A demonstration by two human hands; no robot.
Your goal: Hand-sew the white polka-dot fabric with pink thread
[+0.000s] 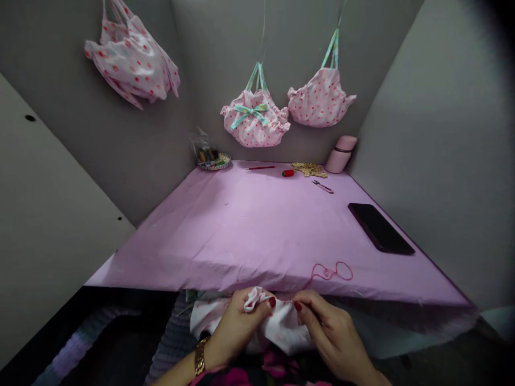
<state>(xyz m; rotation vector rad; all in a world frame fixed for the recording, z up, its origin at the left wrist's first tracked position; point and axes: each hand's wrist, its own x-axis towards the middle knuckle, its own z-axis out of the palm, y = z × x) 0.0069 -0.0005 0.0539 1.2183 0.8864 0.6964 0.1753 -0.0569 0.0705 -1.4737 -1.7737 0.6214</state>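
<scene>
Both my hands work below the table's front edge on a piece of white fabric with pink dots [281,327]. My left hand [237,327], with a gold watch at the wrist, is closed and pinches a bunched fold of the fabric. My right hand [333,335] is closed too, thumb and fingers pressed against the cloth right beside the left thumb. A red thread [332,272] loops on the table edge and runs down toward my hands. Whether a needle is between my right fingers is too small to tell.
The table [257,230] wears a pink cloth. On it lie a black phone [380,228], small scissors [322,186], a red spool [287,172], a red pencil [260,168], wooden pieces [309,169], a pink bottle [341,154] and a small basket [213,160]. Three dotted fabric bags [255,120] hang on grey walls.
</scene>
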